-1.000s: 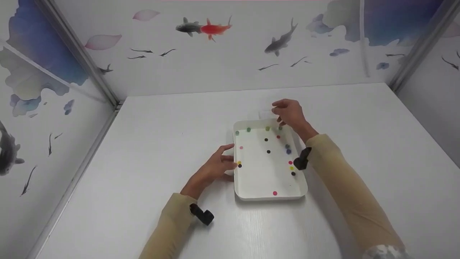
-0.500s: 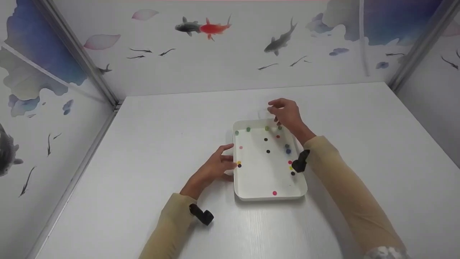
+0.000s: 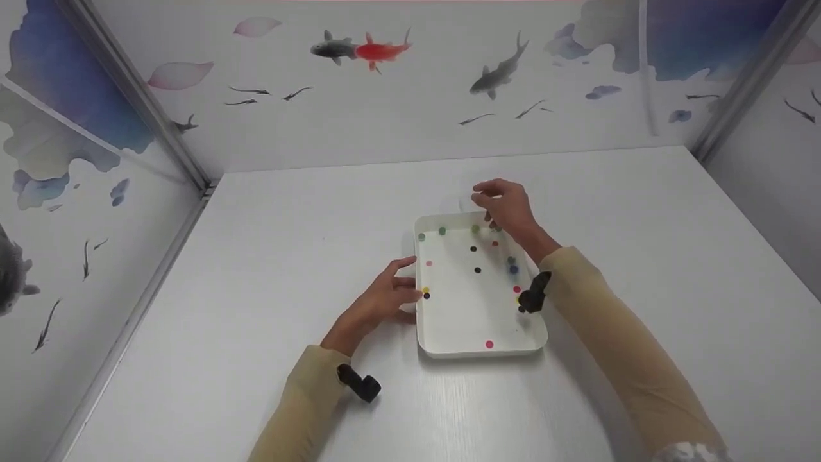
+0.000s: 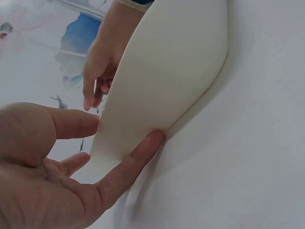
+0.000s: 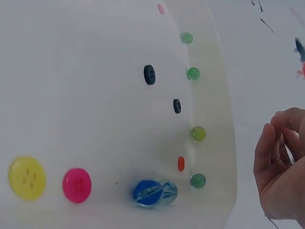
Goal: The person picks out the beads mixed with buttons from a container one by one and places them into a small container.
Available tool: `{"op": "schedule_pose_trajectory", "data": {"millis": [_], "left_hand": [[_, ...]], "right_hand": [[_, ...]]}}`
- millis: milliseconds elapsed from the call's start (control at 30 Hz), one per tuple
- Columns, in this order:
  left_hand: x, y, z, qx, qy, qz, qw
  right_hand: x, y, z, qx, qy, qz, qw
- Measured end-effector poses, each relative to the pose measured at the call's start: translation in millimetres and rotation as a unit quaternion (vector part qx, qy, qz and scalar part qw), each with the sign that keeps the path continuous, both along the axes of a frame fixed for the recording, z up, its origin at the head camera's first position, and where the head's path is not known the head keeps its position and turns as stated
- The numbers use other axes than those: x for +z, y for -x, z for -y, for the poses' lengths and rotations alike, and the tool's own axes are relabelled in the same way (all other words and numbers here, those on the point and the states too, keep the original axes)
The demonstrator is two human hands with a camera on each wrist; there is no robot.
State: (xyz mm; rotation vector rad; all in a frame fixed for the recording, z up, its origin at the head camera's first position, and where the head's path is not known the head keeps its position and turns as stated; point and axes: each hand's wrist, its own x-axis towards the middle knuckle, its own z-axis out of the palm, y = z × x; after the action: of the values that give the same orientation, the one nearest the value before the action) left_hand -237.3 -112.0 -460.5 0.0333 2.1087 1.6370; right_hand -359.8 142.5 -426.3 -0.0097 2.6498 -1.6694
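Note:
A white shallow tray (image 3: 462, 314) holds several buttons and glass marbles. My left hand (image 3: 381, 295) is at its left side with straight, spread fingers; in the left wrist view fingertips touch the outer wall and rim. My right hand (image 3: 507, 205) is over the tray's far edge, fingers bent and pointing left. In the right wrist view its fingertips are close together; whether a small thing is between them cannot be seen. Under and beside those fingertips lies a faint clear object (image 3: 465, 204), mostly hidden. Green marbles (image 5: 193, 73) line the tray's far wall.
Black buttons (image 5: 149, 75), a yellow button (image 5: 27, 178), a pink button (image 5: 76, 185) and blue marbles (image 5: 147, 192) lie inside the tray. It stands on a white table (image 3: 288, 256). Panels printed with fish (image 3: 381, 51) rise at the back and sides.
My right hand has moved a little left and slightly nearer along the tray's far edge, toward the clear object. The left hand and the tray stay in place.

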Motion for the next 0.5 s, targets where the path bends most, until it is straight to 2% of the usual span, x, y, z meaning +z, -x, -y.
{"op": "schedule_pose_trajectory", "data": {"millis": [500], "left_hand": [[1.7,0.5,0,-0.003,-0.018,0.008,0.9998]], "right_hand": [[-6.0,-7.6,17,0.033,-0.007,-0.008,0.999]]}}
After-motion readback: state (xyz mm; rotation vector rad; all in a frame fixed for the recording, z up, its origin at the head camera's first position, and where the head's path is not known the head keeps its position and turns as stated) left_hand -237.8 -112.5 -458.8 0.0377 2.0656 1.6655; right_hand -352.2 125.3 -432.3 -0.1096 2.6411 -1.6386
